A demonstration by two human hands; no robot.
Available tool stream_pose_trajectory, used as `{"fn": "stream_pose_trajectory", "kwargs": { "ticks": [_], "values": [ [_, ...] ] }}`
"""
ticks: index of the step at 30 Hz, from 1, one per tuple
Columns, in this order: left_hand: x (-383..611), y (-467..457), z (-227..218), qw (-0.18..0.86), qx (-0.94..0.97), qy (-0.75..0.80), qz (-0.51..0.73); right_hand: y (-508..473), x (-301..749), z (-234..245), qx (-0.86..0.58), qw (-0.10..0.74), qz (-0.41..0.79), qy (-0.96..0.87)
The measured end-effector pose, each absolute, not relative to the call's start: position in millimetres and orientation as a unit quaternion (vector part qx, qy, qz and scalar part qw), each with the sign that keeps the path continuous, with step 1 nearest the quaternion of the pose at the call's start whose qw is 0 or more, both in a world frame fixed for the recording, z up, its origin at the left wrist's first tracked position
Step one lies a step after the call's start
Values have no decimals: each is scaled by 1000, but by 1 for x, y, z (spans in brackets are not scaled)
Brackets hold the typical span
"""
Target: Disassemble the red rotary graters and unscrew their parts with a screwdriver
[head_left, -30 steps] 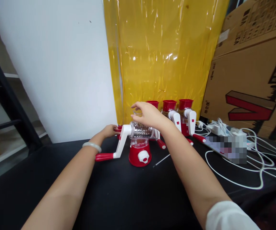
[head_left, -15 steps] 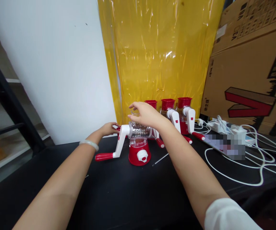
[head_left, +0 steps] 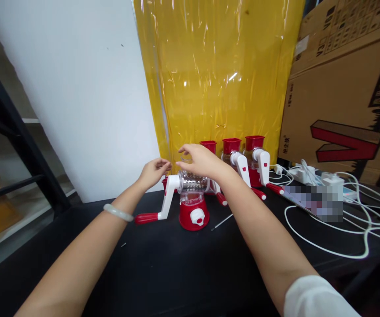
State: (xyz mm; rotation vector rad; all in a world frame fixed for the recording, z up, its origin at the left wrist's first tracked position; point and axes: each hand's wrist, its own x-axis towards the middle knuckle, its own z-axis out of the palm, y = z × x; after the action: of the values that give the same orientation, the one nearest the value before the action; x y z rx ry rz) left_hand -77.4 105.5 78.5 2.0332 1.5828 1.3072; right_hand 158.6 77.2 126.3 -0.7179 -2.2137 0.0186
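Observation:
A rotary grater (head_left: 193, 211) stands upright on the black table, with a red base, a white dial, a metal drum and a white crank with a red handle pointing left. My right hand (head_left: 198, 159) is wrapped round the clear feed chute at its top, thumb on the near side; the palm hides much of the chute. Left of the chute, my left hand (head_left: 156, 171) is raised behind the crank, fingers loosely bent and nothing visible in them. Just below it, a red part (head_left: 165, 183) shows partly behind the crank.
More red-and-white graters (head_left: 256, 160) stand behind, to the right. White cables (head_left: 328, 255), chargers and a partly blurred phone-like device (head_left: 295, 197) lie farther right. A thin metal rod (head_left: 222, 222) and a small screw (head_left: 123, 245) are on the table. A cardboard box (head_left: 338, 101) rises at right.
My left hand has lifted up and right, away from the red part behind the crank. My right hand stays at the chute. The view has shifted slightly.

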Motion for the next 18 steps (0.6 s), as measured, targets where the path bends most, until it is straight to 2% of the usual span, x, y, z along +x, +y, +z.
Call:
{"fn": "stream_pose_trajectory", "kwargs": {
  "ticks": [2,3,7,13,18],
  "values": [
    [-59,85,82,189,702,488,483,78,158,126,-283,394,-1,-875],
    [-51,74,83,184,714,484,472,79,158,126,-282,393,-5,-875],
    [-30,42,79,58,749,506,423,81,157,124,-286,396,-15,-873],
    [-23,37,64,-78,760,502,405,77,155,125,-297,390,-37,-871],
    [-26,38,63,-70,765,508,390,75,153,125,-304,389,-47,-869]
  ]
}}
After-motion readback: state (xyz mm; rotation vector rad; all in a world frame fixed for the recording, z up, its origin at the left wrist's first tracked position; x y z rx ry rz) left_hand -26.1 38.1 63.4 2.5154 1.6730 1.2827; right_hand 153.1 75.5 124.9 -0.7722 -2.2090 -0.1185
